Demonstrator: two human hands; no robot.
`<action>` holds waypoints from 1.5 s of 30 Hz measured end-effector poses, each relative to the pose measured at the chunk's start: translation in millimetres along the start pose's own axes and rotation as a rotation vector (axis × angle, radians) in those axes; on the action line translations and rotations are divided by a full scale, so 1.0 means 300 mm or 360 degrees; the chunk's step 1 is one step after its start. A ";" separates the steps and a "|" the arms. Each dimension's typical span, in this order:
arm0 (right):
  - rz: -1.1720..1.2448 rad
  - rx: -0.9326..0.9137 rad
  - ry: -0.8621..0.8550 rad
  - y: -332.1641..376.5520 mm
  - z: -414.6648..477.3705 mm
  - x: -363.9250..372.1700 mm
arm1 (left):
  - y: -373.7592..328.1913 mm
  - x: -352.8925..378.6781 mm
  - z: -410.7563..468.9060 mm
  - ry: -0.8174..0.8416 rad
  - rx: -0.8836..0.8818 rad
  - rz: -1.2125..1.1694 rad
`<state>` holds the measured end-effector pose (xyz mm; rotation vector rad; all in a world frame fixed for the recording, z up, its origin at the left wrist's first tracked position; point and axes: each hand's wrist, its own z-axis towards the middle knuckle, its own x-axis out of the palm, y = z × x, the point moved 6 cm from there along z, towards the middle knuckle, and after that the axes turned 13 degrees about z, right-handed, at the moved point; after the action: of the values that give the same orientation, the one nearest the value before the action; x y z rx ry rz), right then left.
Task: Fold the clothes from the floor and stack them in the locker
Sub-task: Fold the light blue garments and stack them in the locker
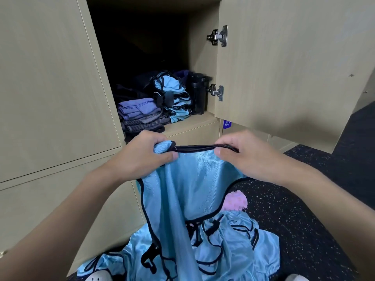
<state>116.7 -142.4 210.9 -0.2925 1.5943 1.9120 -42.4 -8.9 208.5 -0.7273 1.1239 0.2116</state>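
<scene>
Garment (188,191) of blue fabric with black trim was gripped along its top edge, the left hand (142,155) pinching one corner and the right hand (249,153) the other. Its lower part was draped onto the pile of blue clothes (233,250) on the floor (304,199), below the open locker (194,122), where a folded blue stack (176,100) was kept.

Bare left hand (142,157), right hand (243,153) and forearms (71,199); white shoes (97,277), one with holes.
</scene>
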 end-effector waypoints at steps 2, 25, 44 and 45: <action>0.0032 0.0006 0.0008 0.003 -0.001 0.007 | -0.041 0.016 -0.013 0.0051 0.0065 -0.0115; 0.0196 -0.0083 -0.0259 0.041 -0.012 -0.034 | -0.106 0.050 -0.026 -0.0177 0.0142 -0.0309; 0.1290 0.0107 0.0108 0.080 -0.041 -0.017 | -0.113 0.039 -0.021 -0.0179 0.0096 -0.0501; 0.1252 0.0100 0.0136 0.083 -0.043 -0.015 | -0.109 0.032 -0.021 -0.0205 0.0101 -0.0512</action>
<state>102.9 -157.9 230.2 0.3439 2.0093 2.4206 -26.4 -39.3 212.5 -0.8148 0.8738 -0.0496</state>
